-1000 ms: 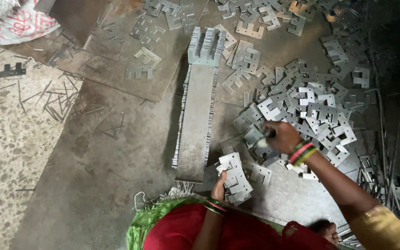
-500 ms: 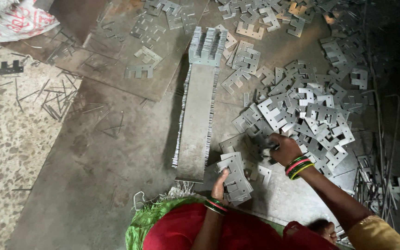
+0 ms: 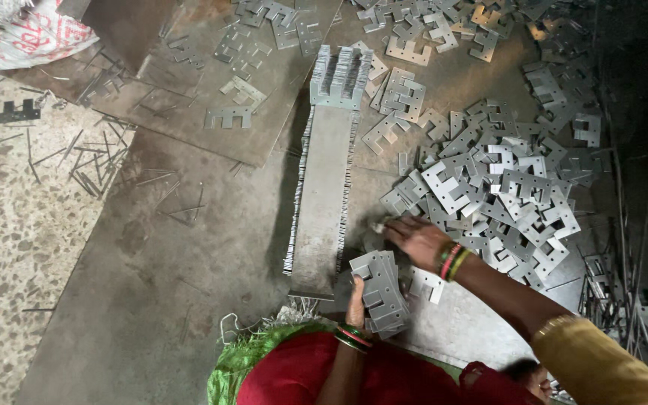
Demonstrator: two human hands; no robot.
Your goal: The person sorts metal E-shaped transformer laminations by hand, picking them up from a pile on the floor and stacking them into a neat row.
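Left hand (image 3: 355,298) low centre, fingers clamped on a stack (image 3: 380,289) of flat E-shaped steel plates, fanned slightly, held just above the floor sheet (image 3: 189,247). Green and red bangles at that wrist.

Right hand (image 3: 416,238) reaching across from the right, palm down, fingers spread flat and loose near the edge of the heap (image 3: 504,195); fingertips at a small plate by the foot of the row (image 3: 324,195). Cannot tell whether anything is pinched under them. Coloured bangles at the wrist, yellow sleeve (image 3: 601,360) further back.

Stack just beside the right hand, below it, touching neither heap nor row.

Row: long line of plates stood on edge, tightly packed, running from near the left hand up toward top centre, capped by a block of upright plates (image 3: 341,75).

Heap: loose E-plates scattered right of the row, overlapping, spreading to the top right.

More plates lying singly on a dark sheet (image 3: 211,90) at upper left. Thin metal strips (image 3: 91,161) strewn along the terrazzo floor (image 3: 16,247) at left. White sack (image 3: 28,37) at top left corner. Red cloth with green fringe (image 3: 301,367) at bottom centre.
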